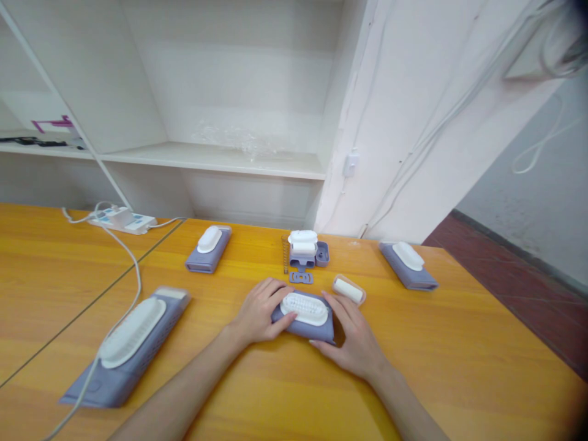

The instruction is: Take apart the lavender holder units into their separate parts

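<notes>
The orange wooden counter filled the lower half of the frame. Directly on it lay a large lavender unit at lower left, a smaller one at upper centre-left, another at right, a centre unit, loose parts above it, and a power strip at upper left.

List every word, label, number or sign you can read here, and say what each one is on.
None can be read.
The purple and white device held between the left hand and right hand shows no print.
The power strip has markings too small and blurred to read.
The other purple devices show no visible text.
</notes>
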The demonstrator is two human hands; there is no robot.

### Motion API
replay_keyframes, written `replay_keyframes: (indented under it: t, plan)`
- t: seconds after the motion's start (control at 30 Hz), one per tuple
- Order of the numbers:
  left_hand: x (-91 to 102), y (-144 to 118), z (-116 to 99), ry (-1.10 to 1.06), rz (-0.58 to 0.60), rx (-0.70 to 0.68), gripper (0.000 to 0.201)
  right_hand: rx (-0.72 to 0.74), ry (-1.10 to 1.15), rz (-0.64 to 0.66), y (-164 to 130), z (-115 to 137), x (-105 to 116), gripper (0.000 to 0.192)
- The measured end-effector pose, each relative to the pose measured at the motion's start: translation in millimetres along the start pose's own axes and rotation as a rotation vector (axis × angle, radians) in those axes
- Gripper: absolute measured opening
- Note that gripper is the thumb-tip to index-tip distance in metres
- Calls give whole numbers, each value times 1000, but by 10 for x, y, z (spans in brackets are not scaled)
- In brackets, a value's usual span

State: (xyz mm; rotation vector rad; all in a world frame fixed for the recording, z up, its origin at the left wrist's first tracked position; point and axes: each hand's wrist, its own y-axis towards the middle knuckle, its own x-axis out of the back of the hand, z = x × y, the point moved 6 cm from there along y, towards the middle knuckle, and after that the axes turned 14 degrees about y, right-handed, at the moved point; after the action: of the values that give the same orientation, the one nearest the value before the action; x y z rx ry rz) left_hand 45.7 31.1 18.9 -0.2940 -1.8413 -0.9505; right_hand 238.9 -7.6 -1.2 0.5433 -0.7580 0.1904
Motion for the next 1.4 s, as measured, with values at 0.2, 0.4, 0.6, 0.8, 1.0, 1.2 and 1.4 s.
replay_keyframes:
  t: [0.2,0.4,0.6,0.8,1.0,1.2,1.4]
  plan:
    - [-8,-5,-8,-33,-4,-15,38,16,-30,28,-10,13,-12,80]
    - [-21,-16,-17,-43,-15,-29,34,28,-81,93,-15,44,-55,78]
    - [-47,-16,-22,-9,-9,-4,31,-1,-84,98,5,67,-52,73]
    - [-56,-6,-15,16,-22,52,31,-36,-65,89,35,73,-49,67]
    - [-30,-10,-17,82,-32,49,32,-30,-46,58,34,43,-41,67]
    - [4,-5,-18,90,-52,64,39,7,-71,19,3,32,-36,75]
    - [15,-43,-200,144,-149,153,76,67,-142,-46,-12,202,-107,77]
